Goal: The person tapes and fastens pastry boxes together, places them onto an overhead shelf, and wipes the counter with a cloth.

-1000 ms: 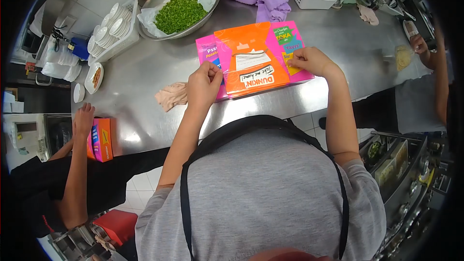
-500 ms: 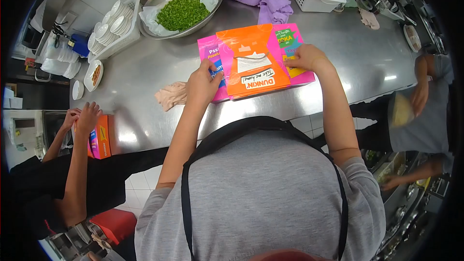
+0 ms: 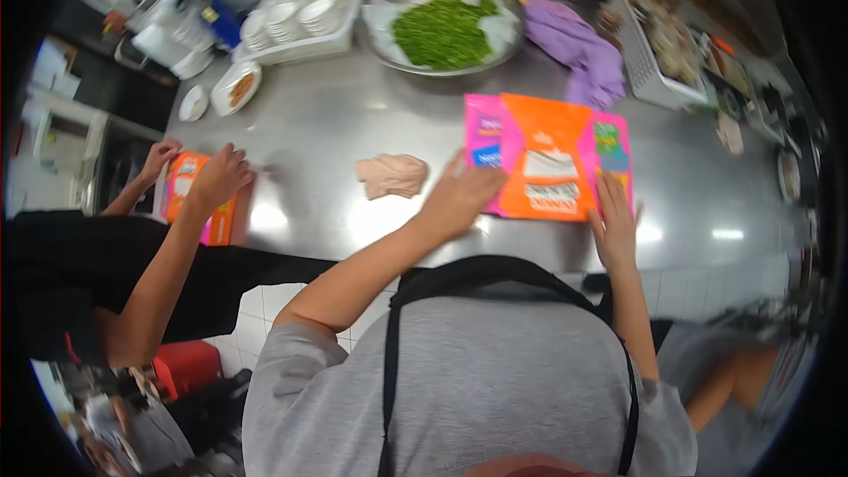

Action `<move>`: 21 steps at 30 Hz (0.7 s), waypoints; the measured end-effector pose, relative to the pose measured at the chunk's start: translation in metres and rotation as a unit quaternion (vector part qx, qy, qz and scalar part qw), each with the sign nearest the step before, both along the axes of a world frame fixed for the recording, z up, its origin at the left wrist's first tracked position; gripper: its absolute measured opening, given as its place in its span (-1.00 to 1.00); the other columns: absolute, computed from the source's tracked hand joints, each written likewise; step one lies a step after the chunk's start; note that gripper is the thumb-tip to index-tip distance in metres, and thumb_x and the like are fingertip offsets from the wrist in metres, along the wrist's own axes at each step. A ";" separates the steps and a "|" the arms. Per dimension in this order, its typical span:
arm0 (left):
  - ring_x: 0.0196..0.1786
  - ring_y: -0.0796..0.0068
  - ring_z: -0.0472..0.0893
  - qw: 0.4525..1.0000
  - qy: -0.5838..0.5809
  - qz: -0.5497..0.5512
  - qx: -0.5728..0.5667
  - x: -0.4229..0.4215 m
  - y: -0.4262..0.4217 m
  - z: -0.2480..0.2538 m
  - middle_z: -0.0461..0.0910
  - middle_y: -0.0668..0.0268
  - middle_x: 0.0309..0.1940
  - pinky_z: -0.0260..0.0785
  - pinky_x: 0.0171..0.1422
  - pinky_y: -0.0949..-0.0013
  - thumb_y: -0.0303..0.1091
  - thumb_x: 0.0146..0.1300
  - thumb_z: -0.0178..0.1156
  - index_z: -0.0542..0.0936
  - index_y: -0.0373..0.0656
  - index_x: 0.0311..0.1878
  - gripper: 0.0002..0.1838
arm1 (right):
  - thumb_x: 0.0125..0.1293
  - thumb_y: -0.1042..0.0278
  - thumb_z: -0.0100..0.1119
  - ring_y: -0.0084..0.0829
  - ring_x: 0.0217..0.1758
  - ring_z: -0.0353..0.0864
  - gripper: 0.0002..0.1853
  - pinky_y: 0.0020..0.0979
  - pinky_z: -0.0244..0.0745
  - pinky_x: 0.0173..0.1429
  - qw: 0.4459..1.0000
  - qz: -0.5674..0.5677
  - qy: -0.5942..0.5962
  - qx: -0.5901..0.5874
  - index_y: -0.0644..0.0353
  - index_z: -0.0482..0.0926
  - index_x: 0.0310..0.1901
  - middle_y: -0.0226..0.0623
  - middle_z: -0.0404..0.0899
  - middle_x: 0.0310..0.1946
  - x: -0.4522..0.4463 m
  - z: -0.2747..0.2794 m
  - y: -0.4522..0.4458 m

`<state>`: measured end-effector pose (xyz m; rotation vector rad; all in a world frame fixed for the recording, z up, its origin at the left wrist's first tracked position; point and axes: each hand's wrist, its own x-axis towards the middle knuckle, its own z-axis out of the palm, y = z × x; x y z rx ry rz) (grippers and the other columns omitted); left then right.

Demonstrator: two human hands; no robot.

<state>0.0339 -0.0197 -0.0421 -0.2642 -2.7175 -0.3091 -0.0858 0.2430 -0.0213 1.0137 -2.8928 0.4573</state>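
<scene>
The left hand [image 3: 461, 194] lies against the near left corner of the box [image 3: 541, 132]; blur hides whether its fingers clamp. The right hand [image 3: 616, 221] is at the near right corner, fingers stretched out and apart. Light, even pressure from both sides would probably suit the box best, so its walls don't buckle. It sits on the steel table [image 3: 305, 128], short of the purple towel [image 3: 579, 46].

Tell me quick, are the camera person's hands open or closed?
Left hand: open, at the left of the box.
Right hand: open, at its near right corner.
</scene>
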 end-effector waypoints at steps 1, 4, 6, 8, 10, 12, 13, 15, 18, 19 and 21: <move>0.07 0.45 0.44 1.000 -0.007 0.000 0.014 0.002 0.002 0.004 0.49 0.33 -0.03 0.00 0.31 -0.02 -0.29 0.06 0.07 0.45 -0.10 0.05 -0.58 | 0.24 0.06 -0.09 -0.33 0.38 0.01 -0.42 0.18 -0.39 0.33 0.998 -0.018 -0.009 0.064 -0.16 0.09 0.30 -0.41 0.05 0.33 0.000 -0.001 0.005; 0.12 0.43 0.40 1.000 -0.018 -0.006 0.016 0.010 0.004 0.008 0.46 0.29 0.01 -0.08 0.34 -0.05 -0.20 0.13 0.05 0.40 -0.15 0.10 -0.55 | 0.28 -0.02 -0.17 -0.38 0.43 -0.09 -0.40 0.20 -0.48 0.33 0.986 -0.047 -0.023 0.160 -0.18 0.00 0.34 -0.48 -0.06 0.37 0.007 0.001 0.001; 0.15 0.41 0.38 1.000 -0.009 -0.018 0.000 0.008 -0.003 0.010 0.44 0.27 0.03 -0.11 0.35 -0.05 -0.17 0.17 0.03 0.39 -0.17 0.11 -0.54 | 0.29 -0.04 -0.20 -0.38 0.43 -0.10 -0.40 0.20 -0.49 0.33 0.980 -0.067 -0.016 0.188 -0.18 -0.02 0.34 -0.49 -0.07 0.37 0.001 0.020 -0.016; 0.17 0.38 0.36 0.995 -0.010 -0.065 0.072 0.013 -0.014 0.008 0.40 0.25 0.06 -0.12 0.35 -0.03 -0.16 0.17 0.04 0.37 -0.16 0.12 -0.54 | 0.27 -0.08 -0.19 -0.37 0.42 -0.05 -0.43 0.22 -0.54 0.32 0.954 -0.113 -0.128 0.247 -0.17 0.11 0.30 -0.50 0.03 0.34 -0.003 0.045 -0.032; 0.08 0.35 0.44 0.987 0.011 -0.111 0.116 0.009 -0.040 0.027 0.46 0.27 0.01 0.08 0.28 0.10 -0.17 0.19 0.03 0.43 -0.14 0.06 -0.60 | 0.25 -0.02 -0.08 -0.29 0.29 0.21 -0.52 0.07 -0.18 0.34 0.964 -0.120 -0.128 0.199 0.00 0.36 0.15 -0.33 0.30 0.20 -0.021 0.065 -0.052; -0.05 0.32 0.52 0.949 -0.047 -0.137 0.281 0.001 -0.072 0.034 0.53 0.30 -0.09 0.29 0.12 0.25 -0.24 0.18 0.07 0.48 -0.11 -0.01 -0.68 | 0.20 0.14 0.06 -0.22 0.05 0.44 -0.64 -0.20 0.21 0.18 0.994 -0.019 -0.107 0.030 0.21 0.52 -0.08 -0.17 0.49 -0.04 -0.042 0.106 -0.112; -0.16 0.33 0.56 0.961 0.029 -0.110 0.250 -0.007 -0.097 0.032 0.57 0.32 -0.17 0.38 -0.04 0.31 -0.33 0.13 0.13 0.54 -0.09 -0.09 -0.75 | 0.18 0.21 0.10 -0.20 -0.03 0.47 -0.68 -0.29 0.28 0.08 0.993 0.067 -0.080 -0.052 0.27 0.52 -0.13 -0.13 0.51 -0.11 -0.042 0.122 -0.150; -0.24 0.25 0.55 0.930 0.111 -0.013 0.351 -0.010 -0.161 0.053 0.56 0.23 -0.28 0.38 -0.14 0.30 -0.38 0.13 0.10 0.55 -0.17 -0.19 -0.82 | 0.16 0.30 0.12 -0.21 -0.11 0.49 -0.73 -0.37 0.33 -0.02 0.956 0.237 -0.068 -0.161 0.31 0.52 -0.19 -0.14 0.52 -0.22 -0.033 0.152 -0.242; -0.29 0.56 0.53 0.831 0.219 0.141 0.491 -0.004 -0.277 0.076 0.58 0.28 -0.37 0.36 -0.18 0.50 -0.40 0.19 0.11 0.56 -0.28 -0.28 -0.85 | 0.17 0.30 0.12 -0.35 -0.07 0.46 -0.73 -0.42 0.30 0.03 0.895 0.405 -0.136 -0.128 0.24 0.53 -0.13 -0.22 0.51 -0.20 -0.033 0.152 -0.374; -0.32 0.62 0.51 0.771 0.271 0.178 0.547 -0.001 -0.311 0.081 0.57 0.31 -0.40 0.35 -0.20 0.55 -0.40 0.21 0.09 0.56 -0.30 -0.26 -0.84 | 0.18 0.25 0.12 -0.41 -0.11 0.46 -0.71 -0.41 0.32 -0.02 0.877 0.445 -0.147 -0.107 0.22 0.54 -0.11 -0.28 0.52 -0.21 -0.030 0.151 -0.420; -0.33 0.60 0.50 0.722 0.291 0.223 0.587 0.009 -0.381 0.071 0.56 0.31 -0.33 0.32 -0.20 0.56 -0.37 0.21 0.09 0.48 -0.24 -0.11 -0.78 | 0.19 0.15 0.13 -0.52 -0.20 0.45 -0.67 -0.44 0.35 -0.14 0.846 0.464 -0.214 -0.149 0.13 0.54 -0.08 -0.35 0.52 -0.27 -0.023 0.132 -0.514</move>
